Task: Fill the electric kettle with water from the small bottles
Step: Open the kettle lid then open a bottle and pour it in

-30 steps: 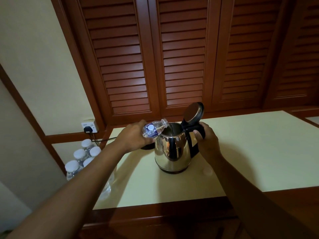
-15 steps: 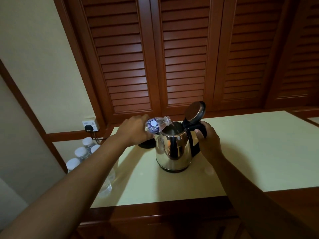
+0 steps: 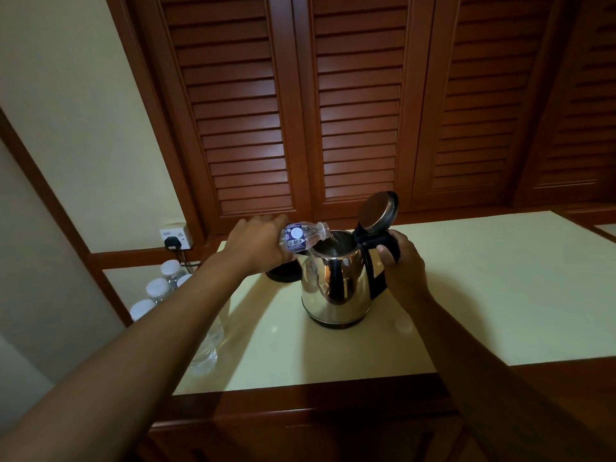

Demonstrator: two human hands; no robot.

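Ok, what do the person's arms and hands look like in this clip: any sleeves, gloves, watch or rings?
Both forearms are bare as far as the head view shows: no sleeves, no gloves. The left hand and right hand show no ring, and neither wrist shows a watch or band. The lighting is dim, so small marks cannot be ruled out.

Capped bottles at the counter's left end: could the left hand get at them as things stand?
Probably not yet. The left hand grips the tilted bottle over the open kettle, so it is occupied. Otherwise the capped bottles stand uncovered beside and below that forearm, nothing blocking the way.
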